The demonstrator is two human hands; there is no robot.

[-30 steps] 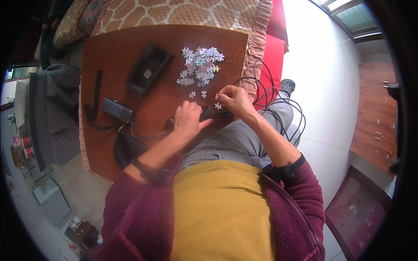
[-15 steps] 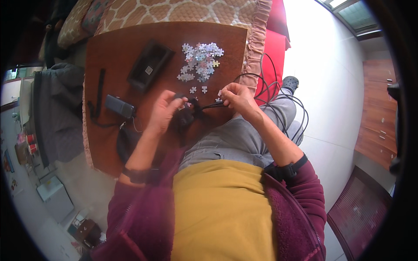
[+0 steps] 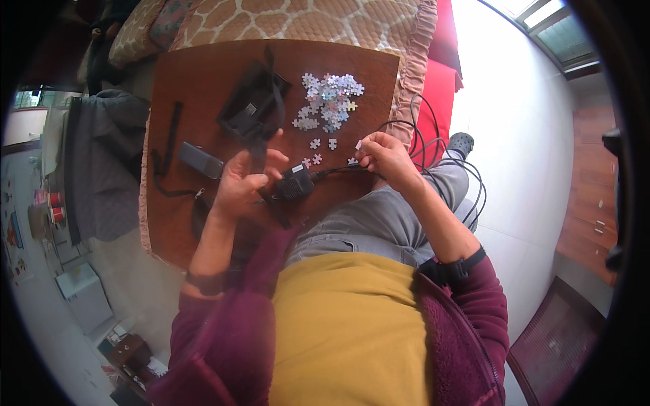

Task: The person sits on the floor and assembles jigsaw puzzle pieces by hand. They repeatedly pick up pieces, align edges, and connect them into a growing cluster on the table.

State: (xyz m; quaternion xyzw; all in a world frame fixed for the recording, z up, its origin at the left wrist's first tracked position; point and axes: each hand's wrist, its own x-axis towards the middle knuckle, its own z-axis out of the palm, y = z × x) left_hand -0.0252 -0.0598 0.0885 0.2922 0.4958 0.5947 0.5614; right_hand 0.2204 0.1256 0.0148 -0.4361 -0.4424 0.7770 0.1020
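My left hand (image 3: 238,179) is loosely curled at a black strap (image 3: 278,101), which passes between the thumb and fingers and arcs up over the open black box (image 3: 237,111). Just right of that hand is a small black device (image 3: 295,183) with a cable running off to the right. Between thumb and fingertips my right hand (image 3: 387,159) pinches a small pale jigsaw piece (image 3: 359,145). Several loose pieces (image 3: 316,160) lie between my hands, and a heap of jigsaw pieces (image 3: 330,98) is spread beyond them.
On the brown table (image 3: 365,64) a grey-blue phone-like object (image 3: 201,160) and a black strap (image 3: 174,128) lie at the left. Black cables (image 3: 423,135) loop off the right edge, over my leg. A patterned quilt (image 3: 305,24) borders the far side.
The black strap now swings up across the box, and my left hand's fingers have spread more. The black device shows more clearly. My right hand keeps its pinch; the view has shifted slightly.
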